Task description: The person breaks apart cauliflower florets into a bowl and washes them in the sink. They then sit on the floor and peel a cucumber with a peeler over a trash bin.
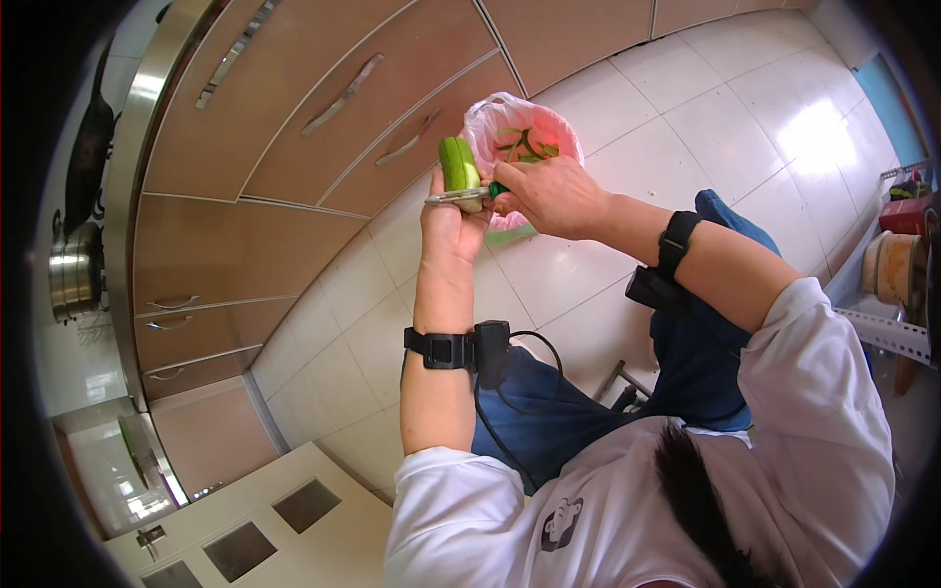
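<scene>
My left hand (456, 228) holds a green vegetable (457, 163), perhaps a cucumber or zucchini, whose near part is pale where the skin is off. A peeler (459, 196) with a metal head and a green handle lies across that pale part, and my right hand (551, 195) is closed around its handle. Just beyond the hands, a bin (566, 132) lined with a whitish plastic bag stands on the floor. Green peelings (526, 147) lie inside it. The fingertips of my left hand are partly hidden behind the vegetable and the peeler.
Brown kitchen cabinets (220, 250) with metal handles run along the left. A steel pot (77, 272) and a dark pan (90, 154) stand beyond them. A door (257, 522) is at the lower left. On the right a rack (882, 331) holds tape rolls or similar round items.
</scene>
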Demonstrator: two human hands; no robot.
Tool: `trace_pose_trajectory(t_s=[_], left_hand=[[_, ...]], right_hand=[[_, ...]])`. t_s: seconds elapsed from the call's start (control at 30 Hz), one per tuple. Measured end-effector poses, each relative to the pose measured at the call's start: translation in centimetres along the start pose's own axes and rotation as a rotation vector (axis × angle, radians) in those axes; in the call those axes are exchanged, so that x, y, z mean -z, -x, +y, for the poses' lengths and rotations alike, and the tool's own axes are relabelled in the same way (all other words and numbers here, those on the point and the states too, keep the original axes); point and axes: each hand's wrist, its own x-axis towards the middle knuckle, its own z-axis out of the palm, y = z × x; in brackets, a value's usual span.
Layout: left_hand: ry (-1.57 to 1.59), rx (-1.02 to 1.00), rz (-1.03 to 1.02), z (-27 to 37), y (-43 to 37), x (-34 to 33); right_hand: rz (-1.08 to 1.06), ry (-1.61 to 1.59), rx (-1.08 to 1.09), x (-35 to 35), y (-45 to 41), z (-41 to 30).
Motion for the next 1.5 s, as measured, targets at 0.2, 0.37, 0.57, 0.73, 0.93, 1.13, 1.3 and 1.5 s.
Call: trace_pose_trajectory(t_s=[0.2,0.37,0.57,0.73,0.93,1.13,1.3,1.5], left_hand=[[-0.017,0.021,0.050,-0.3,-0.1,1.5],[-0.026,0.046,0.142,-0.6,0.2,1.8],[-0.012,0.080,0.152,-0.8,-0.3,3.0],[-0.024,0.130,0.048,-1.2,-0.1,3.4],[-0.091,0.180,0.097,-1.9,0.1,3.9],[-0.182,0.141,0.063,-1.7,1.3,2.6],[-0.136,0.076,0.130,-1.2,0.6,1.3],[-0.150,0.089,0.176,-0.8,-1.2,3.1]], right_hand=[[-0.023,-0.046,-0.034,-0.4,0.1,-0.3],[-0.094,-0.048,-0.091,-1.4,-0.2,0.7],[-0.097,-0.079,-0.154,-2.7,-0.9,2.6],[-0.196,-0.106,-0.263,-2.5,-1.5,2.7],[-0.278,-0.089,-0.310,-3.4,-1.8,3.7],[-0.394,0.011,-0.243,-3.9,-1.4,7.9],[-0.266,-0.064,-0.282,-3.4,-1.8,7.3],[0.090,-0.342,-0.278,-2.6,-1.6,5.3]])
